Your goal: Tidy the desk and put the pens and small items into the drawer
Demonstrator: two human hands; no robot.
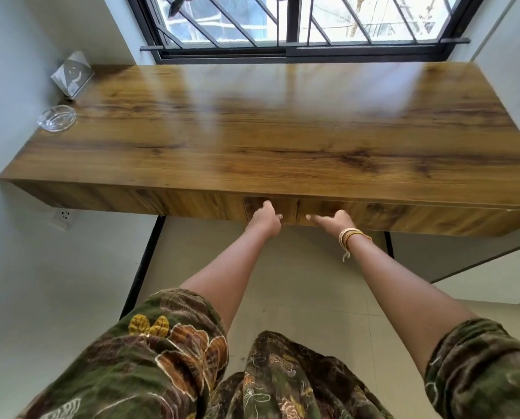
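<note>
- Glass dish (57,117) and tilted clear card stand (72,74) at the desk's (252,131) far left end.
- Left hand (264,220) against the drawer front (271,208), which sits flush in the desk's front face; fingers curled, grip cannot be told.
- Right hand (335,220), bangles (351,237) on wrist, just beside it; fingers partly hidden.

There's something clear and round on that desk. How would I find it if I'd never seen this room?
Start at the long wooden desk under the barred window and follow it to its far left end, against the wall. The glass dish sits there near the edge. It is round, low and see-through, unlike the upright, silvery folded card standing behind it in the corner.
</note>
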